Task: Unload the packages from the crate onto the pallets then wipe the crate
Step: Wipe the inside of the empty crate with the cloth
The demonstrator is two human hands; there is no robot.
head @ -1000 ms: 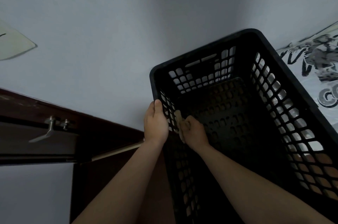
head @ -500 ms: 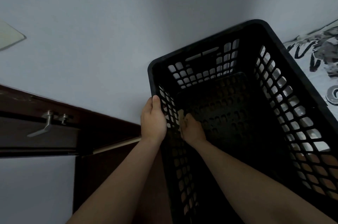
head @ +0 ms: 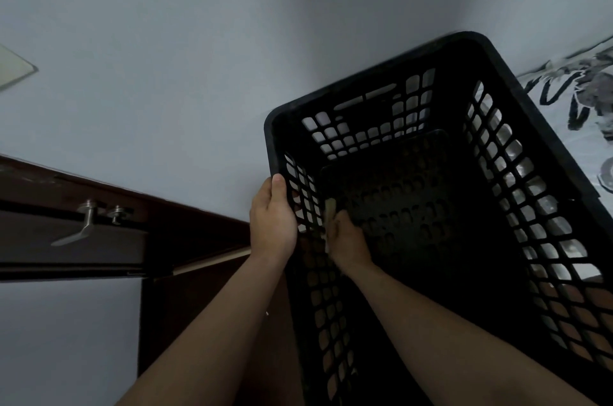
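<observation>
wipe step, crate (head: 365, 82) looks empty: left hand (head: 273, 220) clenched over its side wall from outside, right hand (head: 346, 243) just inside grasping a pale cloth (head: 329, 210) against that wall; next, drag it along the lattice.

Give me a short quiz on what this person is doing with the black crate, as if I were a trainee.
1. True or false: packages lie inside the crate.
2. Where does the left hand grip the crate? A: its left wall, by the rim. B: its right wall. C: its floor.
3. Fill in: the right hand, inside the crate, holds a pale ____ at the left wall.

Key: 1 false, no package shows in it. 2 A. 3 cloth.
</observation>
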